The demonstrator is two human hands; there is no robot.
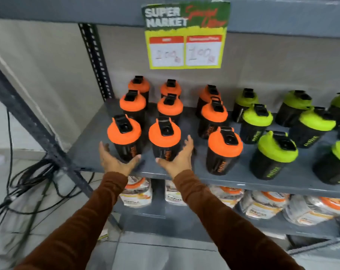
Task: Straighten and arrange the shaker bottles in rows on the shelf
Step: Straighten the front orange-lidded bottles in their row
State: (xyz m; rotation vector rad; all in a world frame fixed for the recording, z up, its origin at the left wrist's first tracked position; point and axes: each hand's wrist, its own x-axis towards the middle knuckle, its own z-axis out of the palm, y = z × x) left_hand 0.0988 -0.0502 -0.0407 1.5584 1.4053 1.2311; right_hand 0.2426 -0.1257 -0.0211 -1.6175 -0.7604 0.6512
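Note:
Black shaker bottles stand on a grey metal shelf (pixel 196 164). The orange-lidded ones are on the left in three columns, the green-lidded ones (pixel 277 149) on the right. My left hand (pixel 114 161) cups the base of the front-left orange bottle (pixel 124 132), fingers on its left and thumb at its front. The neighbouring front orange bottle (pixel 164 135) sits in the cup of my right hand (pixel 177 158), thumb in front, fingers along its right side. Both hands are spread wide, not clenched. A third front orange bottle (pixel 224 146) stands apart to the right, slightly tilted.
A yellow and green price sign (pixel 186 34) hangs from the shelf above. Slotted uprights (pixel 97 61) frame the left end. Orange and white pouches (pixel 262 205) fill the lower shelf. Black cables (pixel 29 178) lie on the floor at left.

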